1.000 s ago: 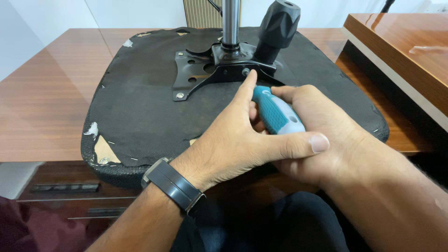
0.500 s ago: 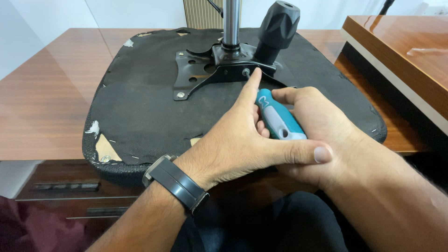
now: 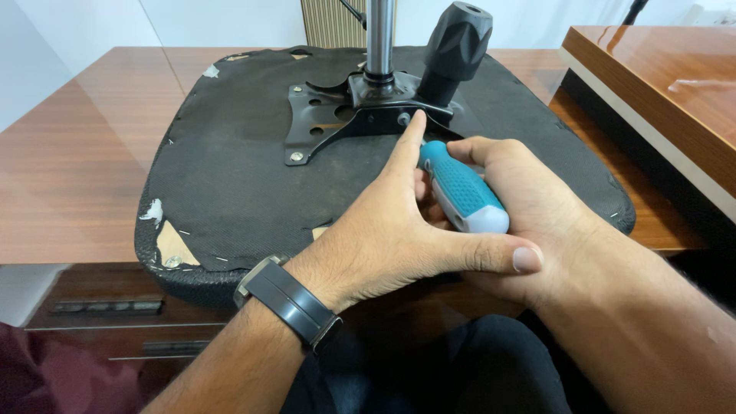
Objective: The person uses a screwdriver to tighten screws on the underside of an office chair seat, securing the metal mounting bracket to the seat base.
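An upturned black chair seat (image 3: 230, 176) is laid on a brown wooden desk (image 3: 77, 153), its black metal mounting plate (image 3: 337, 123), chrome column (image 3: 381, 38) and black knob (image 3: 456, 42) facing up. A teal-handled screwdriver (image 3: 460, 188) is gripped in the right hand (image 3: 529, 207), closed round the handle, just beside the plate's near edge. The left hand (image 3: 391, 230), wristwatch (image 3: 291, 303) worn, is laid over it, forefinger stretched to the plate; nothing is clasped by it.

Bright, even indoor light, sharp focus across the frame. Soft glare sheens the wooden desk (image 3: 69, 176) at 9 o'clock and the shelf (image 3: 675, 84) at 2 o'clock. Shadows faint, no motion blur.
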